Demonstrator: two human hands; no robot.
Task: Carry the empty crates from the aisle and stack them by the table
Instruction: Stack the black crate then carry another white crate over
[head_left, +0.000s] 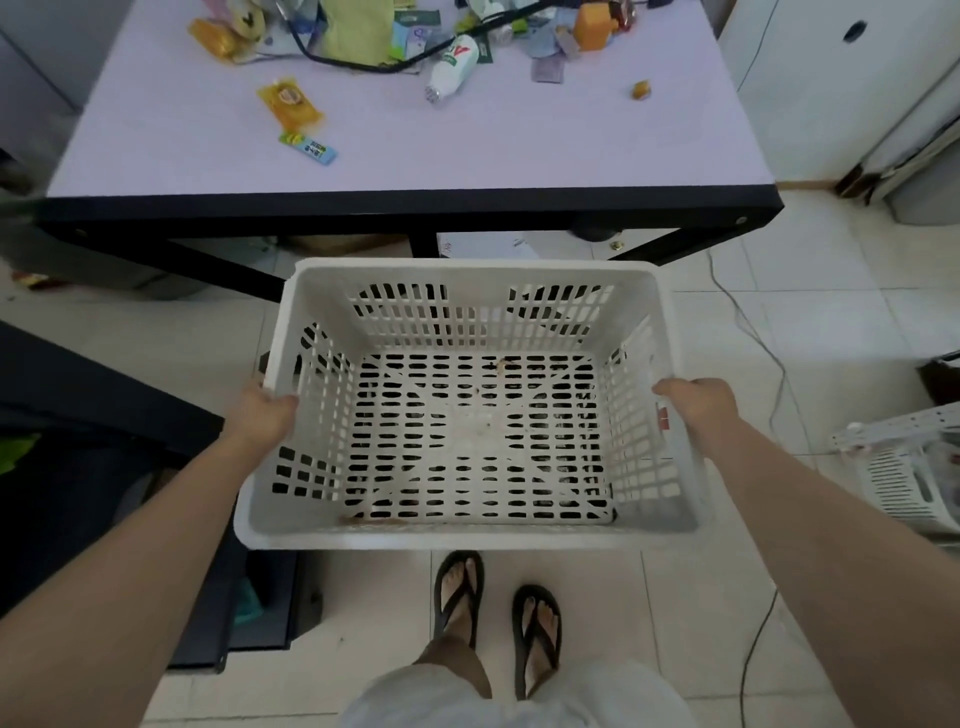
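I hold an empty white slotted plastic crate (470, 535) in front of me, above the tiled floor. My left hand (265, 415) grips its left rim, fingers curled over the edge. On the right rim my right hand (698, 405) is closed the same way. The crate's far side is close to the front edge of the lilac-topped table (415, 156) with a black frame. Nothing lies inside the crate apart from a few brown stains.
Snack packets, a white bottle (453, 66) and a black cable litter the table's far half. Another white crate (906, 467) lies at the right edge of the floor. Dark furniture (93, 415) stands on my left. A thin cord (769, 364) runs along the tiles.
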